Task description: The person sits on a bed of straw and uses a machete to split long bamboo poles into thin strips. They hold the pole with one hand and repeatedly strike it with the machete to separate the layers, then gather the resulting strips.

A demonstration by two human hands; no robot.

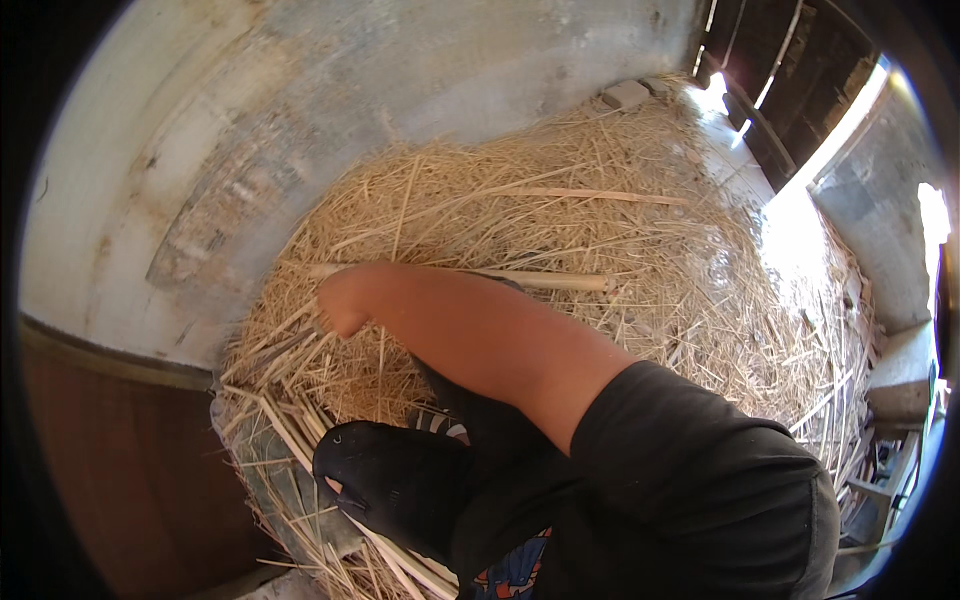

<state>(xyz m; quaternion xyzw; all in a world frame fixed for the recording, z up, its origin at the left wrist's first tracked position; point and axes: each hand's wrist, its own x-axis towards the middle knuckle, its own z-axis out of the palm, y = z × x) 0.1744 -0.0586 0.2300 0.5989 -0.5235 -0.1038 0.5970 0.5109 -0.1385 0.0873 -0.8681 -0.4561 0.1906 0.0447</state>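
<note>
My right arm, in a black sleeve, reaches across from the lower right. My right hand (345,300) is low over the straw at the left, closed, with its fingers mostly hidden. A thin dark stick (287,345) runs down and left from beside the hand; I cannot tell whether the hand grips it. Behind the forearm lies a thick pale stalk (560,281), with its right end showing. Dry straw (640,240) is spread all around. My left hand is out of view.
A stained pale wall (330,90) curves behind the straw. A brown panel (120,460) stands at the left. A grey block (626,95) sits in the far corner, near dark wooden slats (790,70). My black-clad knee (390,480) is bent below the arm.
</note>
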